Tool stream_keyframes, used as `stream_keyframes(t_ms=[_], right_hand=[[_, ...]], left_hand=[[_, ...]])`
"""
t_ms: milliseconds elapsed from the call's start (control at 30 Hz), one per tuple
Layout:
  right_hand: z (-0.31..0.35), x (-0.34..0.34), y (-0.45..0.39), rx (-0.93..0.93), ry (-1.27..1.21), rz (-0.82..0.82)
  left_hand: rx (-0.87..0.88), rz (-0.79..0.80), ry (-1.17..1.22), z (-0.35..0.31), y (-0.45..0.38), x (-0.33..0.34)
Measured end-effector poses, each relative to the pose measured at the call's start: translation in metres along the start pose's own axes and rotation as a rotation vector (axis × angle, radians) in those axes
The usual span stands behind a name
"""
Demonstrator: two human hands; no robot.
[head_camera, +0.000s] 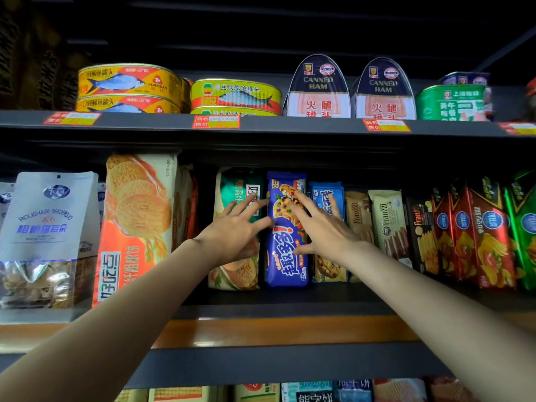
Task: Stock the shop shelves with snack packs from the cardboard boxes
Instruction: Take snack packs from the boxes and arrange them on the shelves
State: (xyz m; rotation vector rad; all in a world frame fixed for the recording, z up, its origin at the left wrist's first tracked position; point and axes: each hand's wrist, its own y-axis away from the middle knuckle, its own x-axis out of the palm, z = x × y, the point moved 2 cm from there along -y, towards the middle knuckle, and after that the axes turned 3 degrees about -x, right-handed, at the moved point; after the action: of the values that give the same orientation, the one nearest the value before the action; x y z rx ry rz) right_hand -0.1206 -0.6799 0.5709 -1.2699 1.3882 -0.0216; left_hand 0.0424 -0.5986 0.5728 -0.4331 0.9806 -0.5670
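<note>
A blue cookie pack (pixel 285 250) stands upright on the middle shelf (pixel 261 309), between a green-and-cream biscuit pack (pixel 235 271) and a lighter blue cookie pack (pixel 327 198). My left hand (pixel 235 227) reaches in with spread, straight fingers, its fingertips against the blue pack's left edge and the green pack's front. My right hand (pixel 322 227) lies flat with straight fingers across the blue pack's upper right and the lighter blue pack. Neither hand curls round anything. No cardboard box is in view.
Orange biscuit packs (pixel 136 221) and a silver pouch (pixel 46 227) fill the shelf's left; Franzzi wafers (pixel 388 221) and red snack packs (pixel 478 233) fill the right. Fish tins (pixel 127 88) and canned ham (pixel 319 88) sit on the shelf above. More packs show on the shelf below.
</note>
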Motion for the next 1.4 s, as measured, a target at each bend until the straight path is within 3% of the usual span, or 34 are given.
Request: stream_keyframes(t_ms=[200, 433, 667, 1000, 1400], right_hand=[[-0.013, -0.004, -0.002, -0.045, -0.085, -0.035], [-0.035, -0.007, -0.001, -0.03, -0.188, -0.038], [-0.036, -0.003, -0.006, -0.052, -0.225, -0.035], [-0.033, -0.008, -0.023, -0.024, -0.156, 0.045], [-0.038, 0.0, -0.01, -0.028, -0.163, 0.013]], left_hand=[[-0.1, -0.08, 0.099, -0.023, -0.018, -0.009], [-0.206, -0.065, 0.14, -0.031, -0.031, -0.012], [-0.212, -0.063, 0.081, -0.028, -0.03, -0.012], [-0.237, 0.095, 0.044, -0.03, -0.041, -0.004], [-0.186, 0.012, -0.012, -0.034, -0.032, -0.007]])
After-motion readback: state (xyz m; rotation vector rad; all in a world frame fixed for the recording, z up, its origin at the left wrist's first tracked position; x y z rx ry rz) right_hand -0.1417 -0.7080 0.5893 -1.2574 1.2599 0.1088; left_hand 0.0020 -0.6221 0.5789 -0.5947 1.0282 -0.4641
